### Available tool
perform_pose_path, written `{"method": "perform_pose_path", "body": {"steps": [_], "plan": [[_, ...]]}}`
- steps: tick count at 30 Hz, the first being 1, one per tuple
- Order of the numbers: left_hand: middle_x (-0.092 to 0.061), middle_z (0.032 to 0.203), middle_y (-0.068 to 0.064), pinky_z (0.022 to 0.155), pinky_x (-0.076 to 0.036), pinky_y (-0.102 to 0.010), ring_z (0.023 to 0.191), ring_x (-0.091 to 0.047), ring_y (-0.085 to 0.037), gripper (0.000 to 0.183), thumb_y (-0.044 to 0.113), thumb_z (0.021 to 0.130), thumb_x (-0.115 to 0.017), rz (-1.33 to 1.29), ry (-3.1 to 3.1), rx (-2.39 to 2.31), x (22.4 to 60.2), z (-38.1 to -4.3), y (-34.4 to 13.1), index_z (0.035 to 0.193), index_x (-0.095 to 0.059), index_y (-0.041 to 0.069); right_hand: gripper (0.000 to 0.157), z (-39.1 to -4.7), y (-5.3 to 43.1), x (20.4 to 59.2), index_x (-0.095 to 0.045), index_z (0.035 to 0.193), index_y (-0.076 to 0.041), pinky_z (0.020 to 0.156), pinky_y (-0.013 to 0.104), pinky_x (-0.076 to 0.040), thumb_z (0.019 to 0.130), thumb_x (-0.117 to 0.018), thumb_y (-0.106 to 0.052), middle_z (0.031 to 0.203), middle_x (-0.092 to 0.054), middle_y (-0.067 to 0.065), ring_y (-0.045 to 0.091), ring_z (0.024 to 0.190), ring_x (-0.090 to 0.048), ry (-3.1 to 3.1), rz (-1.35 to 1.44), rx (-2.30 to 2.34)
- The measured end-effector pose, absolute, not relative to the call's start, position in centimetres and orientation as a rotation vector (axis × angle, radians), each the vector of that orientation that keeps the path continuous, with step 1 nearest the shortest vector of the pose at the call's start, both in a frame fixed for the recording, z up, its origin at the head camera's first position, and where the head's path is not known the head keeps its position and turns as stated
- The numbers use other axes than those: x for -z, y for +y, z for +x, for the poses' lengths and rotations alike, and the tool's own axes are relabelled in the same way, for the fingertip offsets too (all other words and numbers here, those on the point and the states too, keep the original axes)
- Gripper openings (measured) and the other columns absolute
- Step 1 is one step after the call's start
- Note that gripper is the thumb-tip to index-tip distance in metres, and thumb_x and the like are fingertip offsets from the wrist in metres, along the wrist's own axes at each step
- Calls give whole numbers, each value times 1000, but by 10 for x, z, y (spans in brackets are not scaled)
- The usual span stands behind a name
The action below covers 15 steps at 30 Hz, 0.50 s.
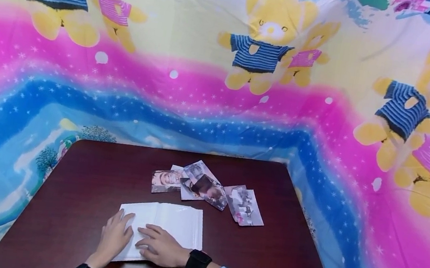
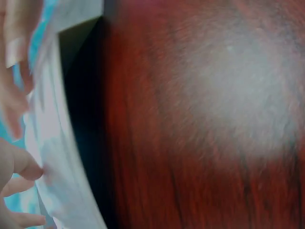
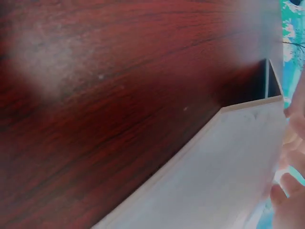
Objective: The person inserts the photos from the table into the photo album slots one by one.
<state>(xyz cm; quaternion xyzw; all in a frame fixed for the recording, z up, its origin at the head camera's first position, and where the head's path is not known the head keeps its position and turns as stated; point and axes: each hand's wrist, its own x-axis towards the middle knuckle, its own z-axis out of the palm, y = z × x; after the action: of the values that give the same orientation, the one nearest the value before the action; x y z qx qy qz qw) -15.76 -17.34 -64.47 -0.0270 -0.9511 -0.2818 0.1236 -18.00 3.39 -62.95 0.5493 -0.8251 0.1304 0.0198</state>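
Note:
A white open book with blank, glossy pages (image 1: 177,220) lies near the front of the dark table. My left hand (image 1: 115,235) rests along its left page with the fingers extended. On the middle of the pages lies my right hand (image 1: 162,247), fingers spread and pointing left. Neither hand grips anything. In the left wrist view, fingertips touch the white page (image 2: 52,143), whose edge stands above the table. The right wrist view shows the book's cover-like edge (image 3: 224,162) raised off the table, with fingers (image 3: 288,200) at its far right.
Behind the book lie overlapping loose photos: a face print (image 1: 164,180), a larger one (image 1: 208,188) and a greyish one (image 1: 247,208) to the right. The brown table (image 1: 90,181) meets a bear-printed cloth (image 1: 187,94) at the back and sides.

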Motion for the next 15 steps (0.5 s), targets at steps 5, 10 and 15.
{"method": "perform_pose_path", "body": {"steps": [5, 10, 15], "plan": [[-57, 125, -31, 81, -46, -67, 115, -52, -52, 32, -1, 76, -68, -313, -2538, 647, 653, -161, -155, 108, -70, 0, 25, -187, 57, 628, -66, 123, -17, 116, 34, -27, 102, -54, -25, 146, -50, 10, 29, 136, -43, -2571, 1552, -502], [-60, 125, -27, 87, -46, -61, 115, -54, -47, 30, 6, 79, -69, -545, -2445, 612, 657, -161, -133, 108, -70, 2, 26, -191, 92, 634, -66, 123, -17, 111, 38, -35, 98, -59, -22, 142, -54, 8, 28, 131, -47, -2660, 1334, -529], [-59, 126, -25, 87, -44, -58, 115, -54, -45, 29, 11, 82, -70, -569, -2515, 586, 661, -156, -119, 111, -70, 4, 29, -191, 116, 647, -65, 127, -14, 111, 37, -36, 100, -57, -21, 144, -52, 8, 27, 132, -47, -2732, 1315, -573]]}}
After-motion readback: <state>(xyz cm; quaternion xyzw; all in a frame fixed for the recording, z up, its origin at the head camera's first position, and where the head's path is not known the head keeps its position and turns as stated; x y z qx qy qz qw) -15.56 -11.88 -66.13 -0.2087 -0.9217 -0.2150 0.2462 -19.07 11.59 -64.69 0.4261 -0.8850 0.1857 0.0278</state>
